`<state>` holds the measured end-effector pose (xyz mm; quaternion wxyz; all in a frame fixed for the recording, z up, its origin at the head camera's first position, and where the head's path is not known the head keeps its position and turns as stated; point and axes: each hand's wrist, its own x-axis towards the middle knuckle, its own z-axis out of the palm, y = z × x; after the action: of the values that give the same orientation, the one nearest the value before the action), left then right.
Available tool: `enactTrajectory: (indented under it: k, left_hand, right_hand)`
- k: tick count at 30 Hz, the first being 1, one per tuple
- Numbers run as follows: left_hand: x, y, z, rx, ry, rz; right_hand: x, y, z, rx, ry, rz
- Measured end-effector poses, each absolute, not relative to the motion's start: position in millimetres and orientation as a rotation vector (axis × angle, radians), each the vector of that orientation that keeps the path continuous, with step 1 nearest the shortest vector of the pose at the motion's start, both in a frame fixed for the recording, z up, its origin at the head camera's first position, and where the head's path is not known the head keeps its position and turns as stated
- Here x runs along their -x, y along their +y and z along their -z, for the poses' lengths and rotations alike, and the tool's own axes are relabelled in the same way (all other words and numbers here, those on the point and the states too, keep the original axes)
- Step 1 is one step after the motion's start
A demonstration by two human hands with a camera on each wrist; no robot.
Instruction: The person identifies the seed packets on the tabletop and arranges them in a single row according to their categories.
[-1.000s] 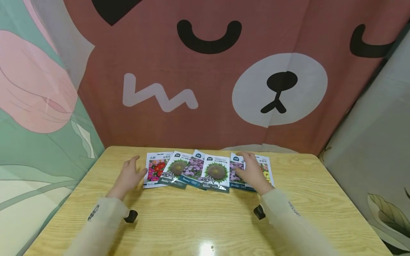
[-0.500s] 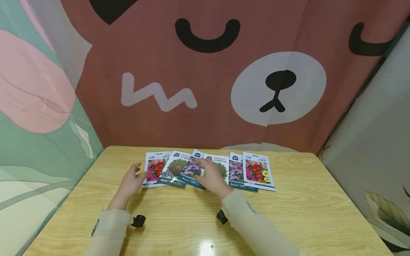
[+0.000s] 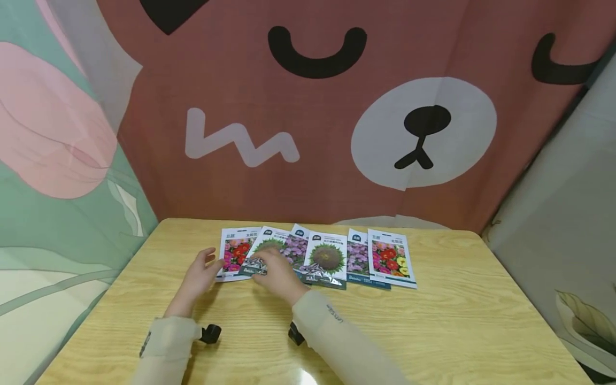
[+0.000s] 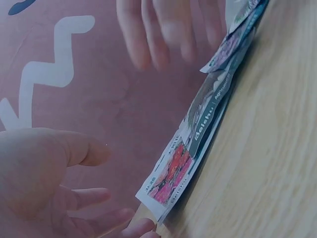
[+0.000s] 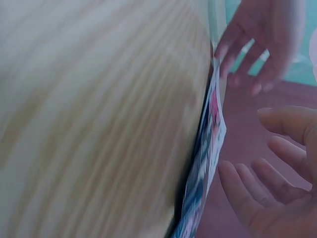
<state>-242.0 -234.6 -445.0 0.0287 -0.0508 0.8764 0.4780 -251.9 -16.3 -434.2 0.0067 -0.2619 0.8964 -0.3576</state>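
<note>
Several flower seed packets lie in an overlapping row near the table's back edge. At the left end is a packet with red and pink flowers (image 3: pixel 233 254); my left hand (image 3: pixel 201 274) is beside its left edge, fingers relaxed and fingertips close to the edge. My right hand (image 3: pixel 279 274) hovers with loosely bent, parted fingers over the neighbouring packet with a round spiky green plant (image 3: pixel 273 235), partly hiding it. In the left wrist view, the right hand's fingers (image 4: pixel 158 34) hang above the row. Rightward lie a purple-flower packet (image 3: pixel 295 248), another spiky-plant packet (image 3: pixel 327 256) and more.
The row ends at the right with a second purple packet (image 3: pixel 357 259) under a second red-and-yellow flower packet (image 3: pixel 390 259). The wooden table (image 3: pixel 433 331) stands against a printed bear curtain (image 3: pixel 327 198). A small black camera (image 3: pixel 210 334) sits at the left wrist.
My right hand has moved left along the row, from the right-end packets past the middle to the second from the left. My left hand has stayed by the left edge. The packets lie much as before.
</note>
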Motion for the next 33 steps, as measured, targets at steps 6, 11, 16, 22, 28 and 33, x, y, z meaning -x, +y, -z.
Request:
enactTrajectory:
  k: [6,11,16,22,28,33]
  left_hand:
    - [243.6,-233.3,445.2,0.141,2.679,-1.520]
    - [244.7,-232.6,446.4,0.107,2.643,-1.576]
    - [244.7,-232.0,447.8,0.132,2.553,-1.708]
    - [245.2,-234.8,450.4,0.205,2.436,-1.836]
    - [244.4,-239.6,453.6,0.211,2.338,-1.896]
    - [241.5,-240.9,448.7,0.189,2.292,-1.970]
  right_hand:
    - [253.7,-42.2,436.0,0.850,2.755,1.098]
    - [252.7,-56.5,438.2,0.867,2.712,1.095]
    - [251.4,-64.3,440.9,0.887,2.692,1.136]
    - [251.5,-67.3,444.9,0.836,2.707,1.122]
    - [250.2,-66.4,447.9,0.820,2.742,1.143]
    - [249.6,-66.6,450.1,0.865,2.786,1.185]
